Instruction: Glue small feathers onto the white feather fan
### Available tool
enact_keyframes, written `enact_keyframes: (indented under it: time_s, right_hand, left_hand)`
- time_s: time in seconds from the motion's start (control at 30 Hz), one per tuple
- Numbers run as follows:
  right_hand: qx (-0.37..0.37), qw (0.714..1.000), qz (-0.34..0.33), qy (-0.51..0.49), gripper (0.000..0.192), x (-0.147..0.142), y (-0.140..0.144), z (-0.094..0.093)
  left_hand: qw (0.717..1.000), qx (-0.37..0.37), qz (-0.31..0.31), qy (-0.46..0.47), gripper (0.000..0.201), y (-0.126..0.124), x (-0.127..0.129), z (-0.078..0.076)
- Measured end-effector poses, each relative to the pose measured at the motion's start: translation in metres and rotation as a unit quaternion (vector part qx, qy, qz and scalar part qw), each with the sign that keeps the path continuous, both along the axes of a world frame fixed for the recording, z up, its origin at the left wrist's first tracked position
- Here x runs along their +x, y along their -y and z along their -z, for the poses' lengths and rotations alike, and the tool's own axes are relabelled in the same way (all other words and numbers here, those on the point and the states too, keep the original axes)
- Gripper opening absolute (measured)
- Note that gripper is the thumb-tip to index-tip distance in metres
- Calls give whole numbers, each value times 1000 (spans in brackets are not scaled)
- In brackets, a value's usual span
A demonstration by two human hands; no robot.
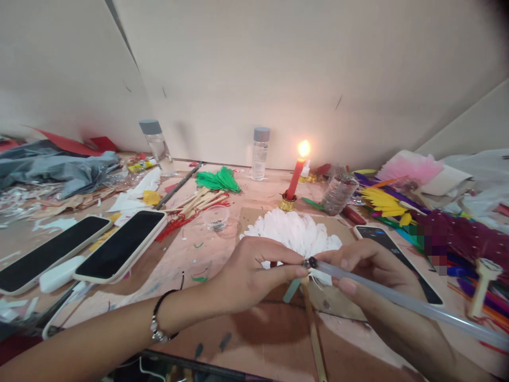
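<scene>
My right hand is closed around a long translucent glue stick with a darkened end. Thumb and forefinger of my left hand pinch a tiny dark piece right at that end; its kind is too small to make out. Beneath and behind both hands, a white feather fan lies on a sheet of brown cardboard. A wooden stick runs from under the fingers toward the front edge. Beyond the fan, a red candle burns in a gold holder.
Left of me lie two phones and a white case. Green feathers, wooden sticks with red cords and a clear cup are farther back. Another phone, yellow feathers and purple material crowd the right.
</scene>
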State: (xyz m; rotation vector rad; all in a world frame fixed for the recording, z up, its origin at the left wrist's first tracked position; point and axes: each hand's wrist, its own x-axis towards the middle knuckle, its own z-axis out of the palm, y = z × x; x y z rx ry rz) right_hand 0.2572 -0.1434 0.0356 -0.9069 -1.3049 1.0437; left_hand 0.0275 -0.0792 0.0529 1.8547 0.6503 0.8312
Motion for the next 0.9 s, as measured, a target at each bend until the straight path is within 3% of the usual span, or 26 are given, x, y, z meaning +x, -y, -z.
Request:
enact_keyframes:
  time_s: [0.17, 0.43, 0.63, 0.77, 0.9]
  right_hand:
    - [4, 1000, 18, 25, 22, 1, 0, -2]
    - [5, 999, -53, 1, 14, 2, 0, 0]
    - [-5, 1000, -6, 10, 16, 2, -2, -2]
    - [8, 997, 70, 0, 28, 2, -11, -5]
    - [-24, 999, 27, 9, 25, 2, -16, 4]
  left_hand:
    - [1000, 3, 12, 20, 17, 0, 0, 0]
    - [999, 14, -12, 39, 16, 1, 0, -2]
    - [997, 72, -21, 21, 15, -2, 1, 1]
    - [986, 140, -83, 30, 13, -8, 0, 8]
    - [969, 196, -150, 3, 10, -18, -3, 12]
